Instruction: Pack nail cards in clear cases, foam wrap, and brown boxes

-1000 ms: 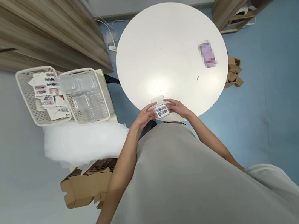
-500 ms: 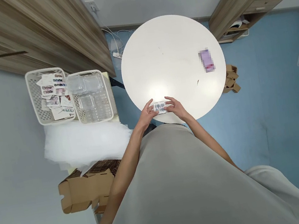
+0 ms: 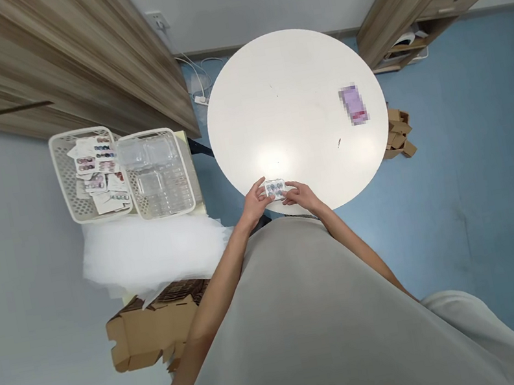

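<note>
A small clear plastic case (image 3: 275, 187) with rows of bluish-grey pieces inside lies at the near edge of the round white table (image 3: 288, 82). My left hand (image 3: 255, 202) grips its left end, thumb on the near side and fingers along the end. From the other end my right hand (image 3: 301, 195) holds it, with the thumb over the near right corner. What the pieces in the case are is too small to make out.
A purple blurred item (image 3: 353, 105) lies at the table's right. To the left stand a basket of carded items (image 3: 63, 185), a basket of clear plastic boxes (image 3: 188, 178), white sheet packing (image 3: 148, 250) and flattened cardboard boxes (image 3: 155, 334). Folded cardboard (image 3: 397, 133) sits beyond the table's right edge.
The case and both hands appear slightly lower in view. My right hand's fingers have drawn in closer around the case's right end. The view itself has shifted a little.
</note>
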